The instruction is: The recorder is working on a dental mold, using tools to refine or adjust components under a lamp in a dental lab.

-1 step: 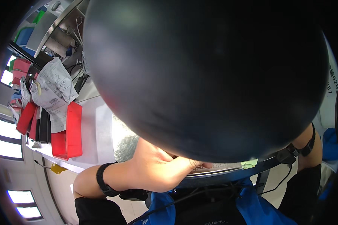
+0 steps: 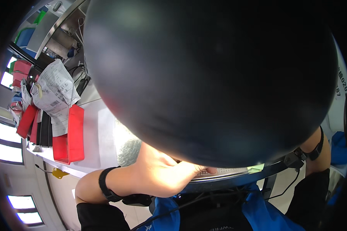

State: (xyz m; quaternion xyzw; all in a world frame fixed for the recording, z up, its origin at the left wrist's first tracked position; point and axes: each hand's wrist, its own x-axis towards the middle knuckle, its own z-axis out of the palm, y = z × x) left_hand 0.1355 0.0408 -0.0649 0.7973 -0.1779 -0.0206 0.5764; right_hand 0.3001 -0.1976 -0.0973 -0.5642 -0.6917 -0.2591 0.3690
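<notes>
A large, blurred, dark rounded object (image 2: 212, 77) fills the upper middle of the view and covers most of the work area. My left hand (image 2: 162, 171) reaches under its lower edge, at the table's near side. Its thumb stretches rightward and the hand looks curled, as in a grip; the other fingertips, and anything between them, are hidden. Beside that hand lies a bright, silvery textured surface (image 2: 128, 148). Of my right hand only the wrist (image 2: 309, 146) with a black band shows at the right; its fingers are behind the dark object.
At the left, a red bin (image 2: 76, 134) stands on the white table (image 2: 100, 154), with black and red bins and printed papers (image 2: 56, 86) next to it. Scissor-like tools (image 2: 80, 29) lie farther back. A green tag (image 2: 255, 168) sits on the near rim, and a black cable hangs at the right.
The dark rounded object's edge sits very slightly farther left and lower in the view. Both arms look the same.
</notes>
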